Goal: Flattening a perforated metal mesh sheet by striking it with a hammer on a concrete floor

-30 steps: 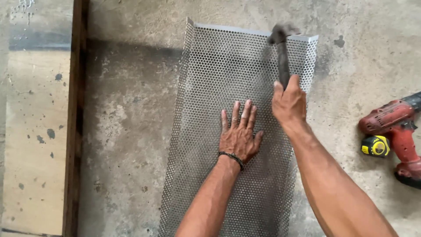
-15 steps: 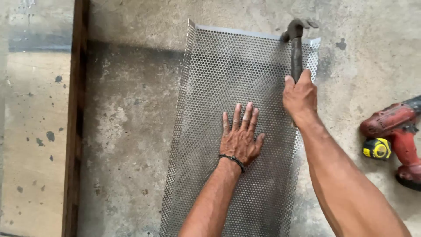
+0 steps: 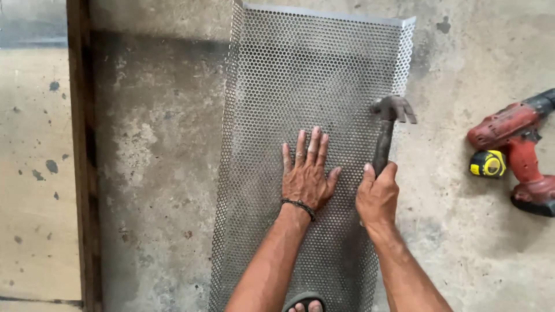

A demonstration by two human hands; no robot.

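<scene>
Perforated metal sheet point(image 3: 300, 81) lies on the concrete floor point(image 3: 162, 173); our left hand point(image 3: 306, 176) presses it, fingers point(image 3: 315, 144) spread. Our right hand point(image 3: 377, 196) grips one hammer point(image 3: 388, 124) at its right edge. One sheet.

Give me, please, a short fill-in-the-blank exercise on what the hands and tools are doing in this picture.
1. The right hand grips a ____ by its handle.
2. The left hand lies flat, fingers spread, on the perforated metal ____.
3. Beside the red drill on the concrete floor lies a ____ tape measure.

Missing words: hammer; sheet; yellow
</scene>
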